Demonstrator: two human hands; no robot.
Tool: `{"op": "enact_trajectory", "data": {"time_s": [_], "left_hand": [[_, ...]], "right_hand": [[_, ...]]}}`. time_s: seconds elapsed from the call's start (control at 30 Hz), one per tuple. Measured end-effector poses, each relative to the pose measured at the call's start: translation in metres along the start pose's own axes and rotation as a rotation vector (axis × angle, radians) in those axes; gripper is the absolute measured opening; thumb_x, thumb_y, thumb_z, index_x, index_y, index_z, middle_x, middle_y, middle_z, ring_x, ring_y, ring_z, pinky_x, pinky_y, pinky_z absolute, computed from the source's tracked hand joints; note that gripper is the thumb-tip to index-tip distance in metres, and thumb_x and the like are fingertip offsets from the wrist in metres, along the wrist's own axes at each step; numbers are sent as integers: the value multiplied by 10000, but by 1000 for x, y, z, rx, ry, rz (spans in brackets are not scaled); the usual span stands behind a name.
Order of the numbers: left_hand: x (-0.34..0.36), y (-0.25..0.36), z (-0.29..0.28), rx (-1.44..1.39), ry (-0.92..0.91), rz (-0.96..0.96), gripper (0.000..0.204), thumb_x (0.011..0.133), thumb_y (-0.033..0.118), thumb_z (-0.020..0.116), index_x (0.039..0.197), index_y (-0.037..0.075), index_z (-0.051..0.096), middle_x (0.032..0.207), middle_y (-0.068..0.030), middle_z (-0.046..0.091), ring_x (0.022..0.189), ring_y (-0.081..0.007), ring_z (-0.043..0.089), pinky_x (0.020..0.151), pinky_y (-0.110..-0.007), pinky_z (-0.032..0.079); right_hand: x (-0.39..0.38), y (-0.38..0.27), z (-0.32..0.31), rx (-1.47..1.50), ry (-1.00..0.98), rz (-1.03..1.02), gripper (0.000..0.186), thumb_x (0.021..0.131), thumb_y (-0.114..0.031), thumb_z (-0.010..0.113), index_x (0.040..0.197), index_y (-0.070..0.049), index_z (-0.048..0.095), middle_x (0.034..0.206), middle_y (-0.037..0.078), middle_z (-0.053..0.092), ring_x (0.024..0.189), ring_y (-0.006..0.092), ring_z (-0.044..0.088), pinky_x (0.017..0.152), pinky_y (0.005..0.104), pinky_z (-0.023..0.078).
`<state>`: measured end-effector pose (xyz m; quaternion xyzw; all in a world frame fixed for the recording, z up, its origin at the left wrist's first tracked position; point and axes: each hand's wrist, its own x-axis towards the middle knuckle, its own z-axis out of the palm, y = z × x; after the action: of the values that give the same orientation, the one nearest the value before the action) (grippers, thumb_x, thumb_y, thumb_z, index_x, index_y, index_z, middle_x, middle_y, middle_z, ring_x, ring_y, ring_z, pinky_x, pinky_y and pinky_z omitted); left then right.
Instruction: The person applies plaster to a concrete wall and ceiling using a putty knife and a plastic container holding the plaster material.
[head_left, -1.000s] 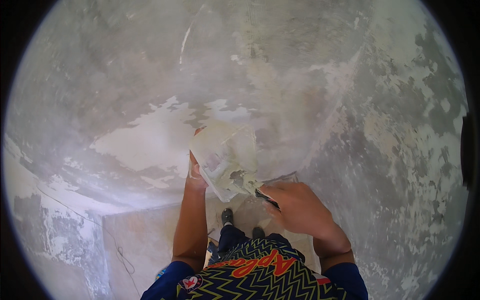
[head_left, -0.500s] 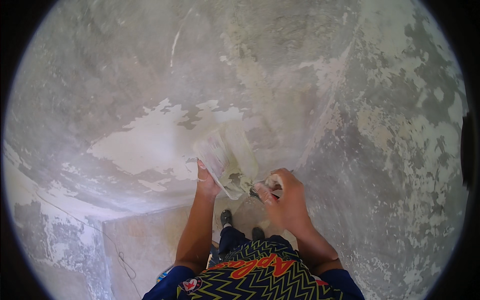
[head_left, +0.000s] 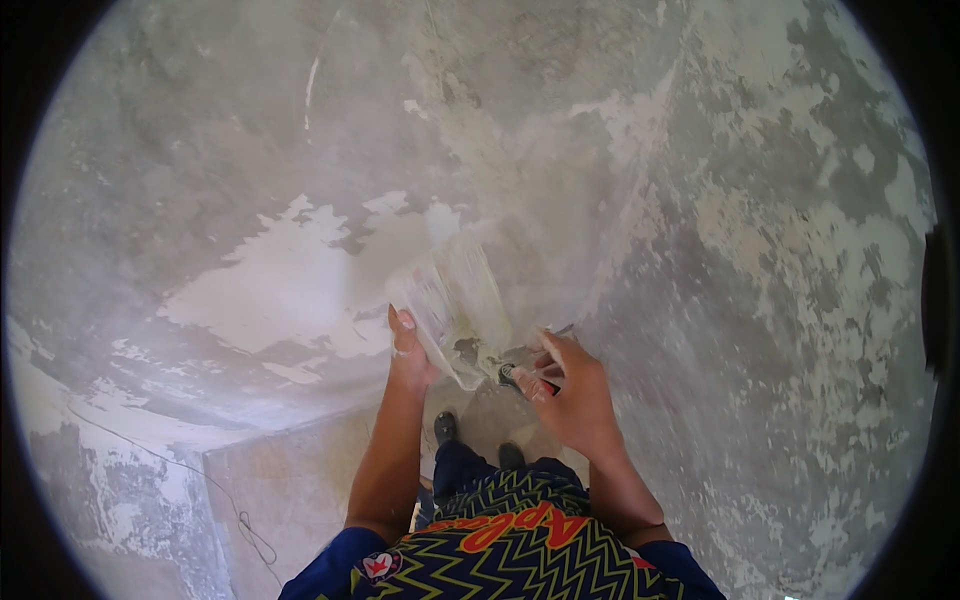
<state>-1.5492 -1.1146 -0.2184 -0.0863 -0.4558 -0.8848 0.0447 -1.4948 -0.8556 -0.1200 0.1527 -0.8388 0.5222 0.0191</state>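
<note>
A whitish, putty-smeared board or shallow tray (head_left: 450, 285) is held out in front of my body; its exact kind is unclear. My left hand (head_left: 410, 345) grips its left edge, with the thumb showing and the other fingers hidden. Greyish putty (head_left: 466, 350) lies at its near end. Close to that end, my right hand (head_left: 572, 395) is closed round a putty knife (head_left: 508, 376), whose dark handle shows beside the thumb. The knife's blade is largely hidden. White smears cover fingers of both hands.
Ahead stands a grey wall (head_left: 250, 150) with white putty patches (head_left: 275, 285). Another patchy wall (head_left: 760, 350) meets it at a corner on the right. A thin cable (head_left: 245, 525) hangs down at the lower left, and the floor (head_left: 300, 470) shows around my shoes (head_left: 446, 427).
Both hands keep their holds, with the board and the knife close together. My right fingers have shifted slightly on the knife. The wall patches have slid left in view.
</note>
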Motion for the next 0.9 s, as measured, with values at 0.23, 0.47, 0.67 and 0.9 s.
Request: {"op": "enact_trajectory", "data": {"time_s": [0.23,0.47,0.67,0.9], "left_hand": [[6,-1,3,-20,-47,50,986,922,739,560,1643,164,211,1646,-102,328,1461,-321,409,1172,-520,403],[1,6,3,-28,-54,57,979,912,718,602,1634,167,237,1615,-106,383,1445,-321,437,1166,-521,416],[-16,8,-4,-31,69,36,940,931,733,554,1620,160,268,1587,-118,415,1422,-325,460,1148,-521,434],[-27,10,5,-77,228,-25,825,1009,705,418,1609,150,305,1571,-108,430,1403,-331,472,1135,-524,439]], "right_hand": [[-11,-1,1,-237,-188,-44,492,858,-168,775,1291,26,645,1124,249,713,997,422,693,888,434,549],[-11,5,8,-88,-133,-22,413,864,-177,770,1214,23,682,1084,246,722,994,403,703,879,415,554],[-16,22,14,234,-114,70,371,884,-163,780,1183,35,684,1035,190,745,931,243,729,869,343,550],[-13,47,21,635,-198,152,308,954,-161,723,1195,21,666,972,45,713,888,115,641,841,287,519]]}}
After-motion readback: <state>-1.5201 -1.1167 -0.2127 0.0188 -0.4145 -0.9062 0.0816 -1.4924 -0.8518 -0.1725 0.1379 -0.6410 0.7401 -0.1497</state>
